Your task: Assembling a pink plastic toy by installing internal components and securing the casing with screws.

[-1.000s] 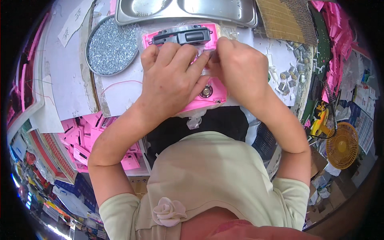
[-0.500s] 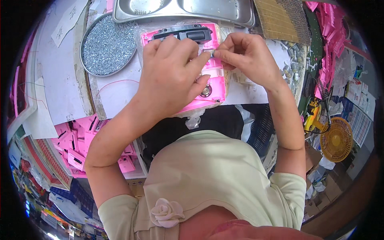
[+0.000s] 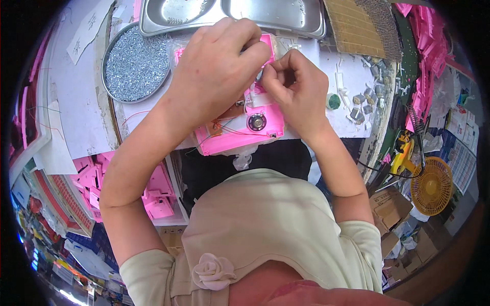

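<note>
A pink plastic toy housing (image 3: 224, 145) lies on a plastic-wrapped pad in front of me. A round black-rimmed speaker (image 3: 256, 121) and thin wires (image 3: 232, 128) sit in its near part. My left hand (image 3: 217, 69) is over the far left of the housing, fingers curled and hiding most of what lies below. My right hand (image 3: 297, 89) is at the housing's right side, thumb and forefinger pinched together. A small greyish part shows between the two hands' fingertips, too covered to name.
A round metal tray (image 3: 135, 64) of small silver screws stands at the left. Behind is a steel divided tray (image 3: 275, 15). Small metal motors (image 3: 365, 99), a green roll (image 3: 333, 101) and cardboard (image 3: 360, 25) lie to the right. Pink parts (image 3: 158, 188) fill a shelf below left.
My left hand has moved up and slightly right, uncovering the speaker and wires. My right hand has come left and down, its pinch now closer to the left fingers.
</note>
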`<state>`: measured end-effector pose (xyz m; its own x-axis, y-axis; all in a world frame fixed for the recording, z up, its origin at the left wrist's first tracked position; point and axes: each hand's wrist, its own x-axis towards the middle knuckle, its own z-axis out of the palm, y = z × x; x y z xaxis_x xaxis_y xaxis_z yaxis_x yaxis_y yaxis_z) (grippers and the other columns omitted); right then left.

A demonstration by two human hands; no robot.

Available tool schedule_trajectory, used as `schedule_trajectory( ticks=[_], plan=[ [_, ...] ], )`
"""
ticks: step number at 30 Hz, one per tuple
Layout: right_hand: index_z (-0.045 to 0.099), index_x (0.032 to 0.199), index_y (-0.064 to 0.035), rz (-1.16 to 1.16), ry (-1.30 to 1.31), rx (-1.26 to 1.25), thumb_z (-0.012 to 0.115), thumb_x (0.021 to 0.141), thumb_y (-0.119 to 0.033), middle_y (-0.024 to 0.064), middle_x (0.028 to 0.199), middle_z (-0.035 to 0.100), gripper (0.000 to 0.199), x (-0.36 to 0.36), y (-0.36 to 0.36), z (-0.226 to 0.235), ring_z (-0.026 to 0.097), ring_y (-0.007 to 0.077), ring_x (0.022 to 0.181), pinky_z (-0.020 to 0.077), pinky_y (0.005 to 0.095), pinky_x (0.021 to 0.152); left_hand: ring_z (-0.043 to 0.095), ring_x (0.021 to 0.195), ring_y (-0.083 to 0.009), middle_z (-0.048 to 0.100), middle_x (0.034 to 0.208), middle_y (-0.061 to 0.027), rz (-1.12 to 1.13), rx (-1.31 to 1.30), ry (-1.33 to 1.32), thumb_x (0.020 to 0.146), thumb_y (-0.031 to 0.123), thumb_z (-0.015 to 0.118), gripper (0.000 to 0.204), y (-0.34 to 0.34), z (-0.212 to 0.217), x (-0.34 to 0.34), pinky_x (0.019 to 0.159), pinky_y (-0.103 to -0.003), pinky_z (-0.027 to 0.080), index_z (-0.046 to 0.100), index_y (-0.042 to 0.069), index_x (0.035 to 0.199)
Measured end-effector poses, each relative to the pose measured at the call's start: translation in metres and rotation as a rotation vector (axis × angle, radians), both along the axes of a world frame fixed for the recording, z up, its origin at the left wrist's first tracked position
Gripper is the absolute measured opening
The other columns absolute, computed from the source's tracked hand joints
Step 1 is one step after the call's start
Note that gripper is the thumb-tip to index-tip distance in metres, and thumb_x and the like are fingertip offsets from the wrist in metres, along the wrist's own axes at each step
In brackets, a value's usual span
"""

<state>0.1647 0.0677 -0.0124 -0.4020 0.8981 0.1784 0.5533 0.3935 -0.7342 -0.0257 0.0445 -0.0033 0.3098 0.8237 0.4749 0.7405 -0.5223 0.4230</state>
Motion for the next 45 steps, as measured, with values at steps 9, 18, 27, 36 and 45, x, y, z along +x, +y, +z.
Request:
schedule_trajectory(
  ticks=[9,18,27,36,45],
  plan=[
    [0.071,0.091,-0.0059,0.213,0.112,0.191,0.08,0.081,-0.012,0.0066,0.071,0.065,0.015,0.015,0.005,-0.005,0.065,0.025,0.064,0.0518,0.0364,0.06,0.062,0.088,-0.0351,0.058,0.098,-0.0166,-0.152,-0.202,0.078,0.081,0.016,0.072,0.024,0.028,0.006,-0.006,0.075,-0.042,0.051,0.059,0.002,0.096],
    [0.073,0.093,-0.0102,0.336,0.001,0.364,0.082,0.073,-0.011,0.0039,0.088,0.064,0.022,0.027,-0.012,0.017,0.06,0.0279,0.081,0.0495,0.0385,0.07,0.063,0.091,-0.029,0.064,0.103,-0.0113,0.096,-0.158,-0.075,0.08,0.0,0.075,0.024,-0.043,0.034,-0.028,0.079,-0.039,0.05,0.07,0.006,0.102],
    [0.072,0.084,-0.0106,0.293,-0.11,0.309,0.084,0.07,-0.017,0.0014,0.082,0.058,0.02,0.011,-0.041,0.011,0.053,0.0256,0.083,0.0395,0.0409,0.08,0.059,0.083,-0.0248,0.063,0.093,-0.0043,0.316,-0.157,-0.188,0.074,0.004,0.08,0.024,-0.11,0.003,0.002,0.077,-0.038,0.042,0.072,0.01,0.096],
    [0.07,0.082,-0.0101,0.269,-0.244,0.28,0.083,0.074,-0.02,0.0027,0.084,0.06,0.018,0.029,-0.057,0.026,0.055,0.0259,0.087,0.0379,0.0433,0.085,0.059,0.087,-0.0234,0.062,0.094,-0.0035,0.232,-0.149,-0.168,0.075,0.004,0.08,0.026,-0.113,0.003,0.014,0.079,-0.038,0.041,0.073,0.011,0.099],
    [0.069,0.085,-0.0078,0.255,-0.225,0.224,0.081,0.078,-0.019,0.0047,0.086,0.06,0.018,0.029,-0.061,0.022,0.055,0.0275,0.089,0.0387,0.0443,0.084,0.057,0.086,-0.0202,0.061,0.094,0.0004,0.114,-0.096,-0.03,0.077,0.012,0.082,0.032,-0.091,0.002,0.011,0.08,-0.037,0.039,0.077,0.015,0.108]
  ],
)
